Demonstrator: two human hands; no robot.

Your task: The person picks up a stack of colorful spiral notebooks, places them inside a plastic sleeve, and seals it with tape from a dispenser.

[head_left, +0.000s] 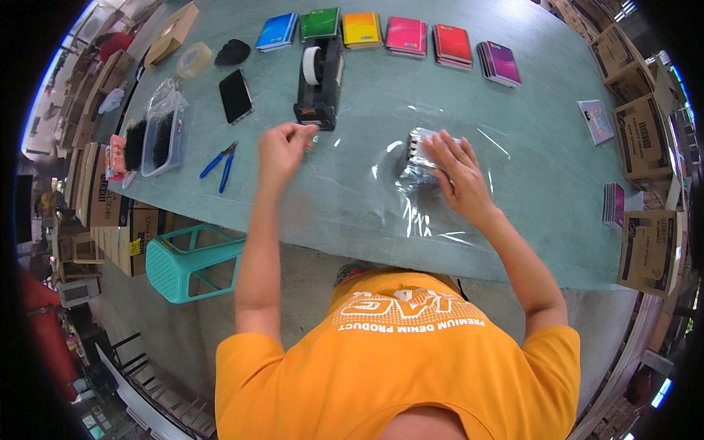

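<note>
My left hand [282, 152] is at the front end of a black tape dispenser [320, 88], thumb and fingertips pinched together. Whatever they pinch is too small to make out. A roll of tape [312, 66] sits in the dispenser. My right hand [460, 174] lies with fingers stretched over a small spiral-bound notebook bundle [419, 150], pressing it on the table. Clear plastic film [422, 209] wraps around the bundle and spreads out toward me. My palm and fingers hide much of the bundle.
Stacks of small notebooks in blue [276, 32], green, yellow, pink, red and purple line the far side. Blue cutters [220, 166], a phone [235, 97], a clear tape roll [194, 60] and a plastic tub [166, 139] lie left. Cardboard boxes [645, 136] stand right; a turquoise stool [194, 262] stands below.
</note>
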